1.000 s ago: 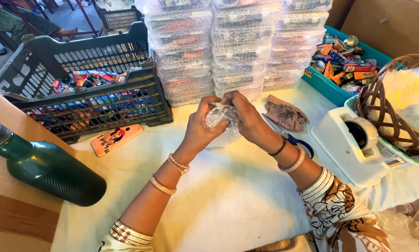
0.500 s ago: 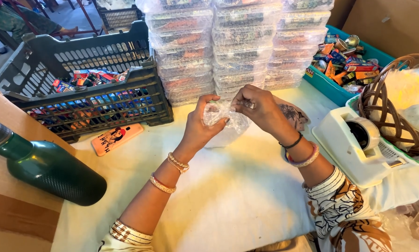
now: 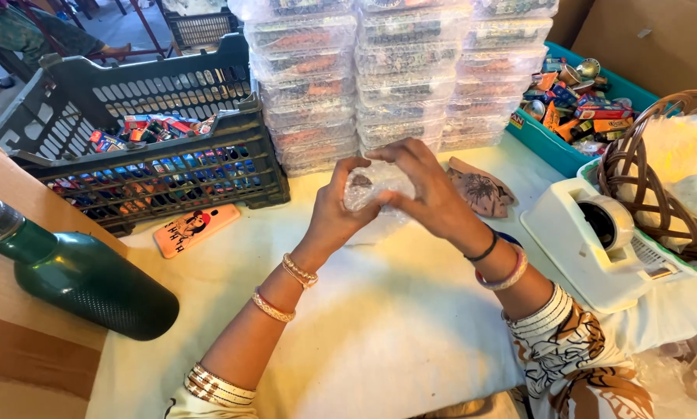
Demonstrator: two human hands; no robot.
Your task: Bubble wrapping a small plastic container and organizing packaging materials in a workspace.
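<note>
1. White cloth (image 3: 379, 341) is covering the table, with stacked clear packets (image 3: 379, 85) standing behind.
2. Left hand (image 3: 337, 213) and right hand (image 3: 430, 194) are both pinching a small clear plastic bag (image 3: 373, 190) between fingertips, above the cloth.
3. The thin bag may be slipping or tearing if the fingers are pulling apart too hard.

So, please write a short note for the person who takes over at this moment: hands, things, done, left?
Left hand and right hand: both grip one clear bag, raised over the white cloth.
Things: brown pouch lies right of the hands; tape dispenser further right; stacked packs behind.
Done: many packs stacked.
Left: this bag is not yet set down.
</note>
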